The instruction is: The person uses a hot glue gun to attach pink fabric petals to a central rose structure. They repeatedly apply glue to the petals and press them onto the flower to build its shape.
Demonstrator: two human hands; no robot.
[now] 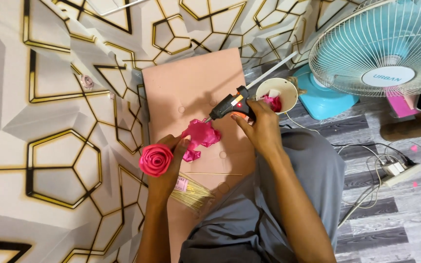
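While the camera looked down, the left part of the scene was a white sheet (49,122) with grey shading and black-and-gold geometric lines. Just right of it, the left hand (164,168) held a finished pink ribbon rose (155,159), its fingers curled shut around the base with the bloom facing up at the hand's left side. The same hand's fingertips touched a loose bunch of pink ribbon (200,135) lying on a pale pink foam board (191,83), which ran from the person's lap to the far wall. Near the left wrist lay a bundle of thin wooden sticks (191,194), and one single stick (214,174) lay apart on the board just beyond them.

Further right, the right hand (259,129) was wrapped around the handle of a black glue gun (230,103), grip closed on it, the nozzle pointing left and down at the ribbon bunch, close to it; whether the tip touched could not be told. Just beyond that hand stood a white cup (281,92) with pink scraps inside. Grey trousers (313,160) covered the lap below. At the far right stood a light blue fan (386,44) with a white grille, and nearer on the grey wood-pattern floor (391,224) sat a white power strip (398,169) with trailing cables.
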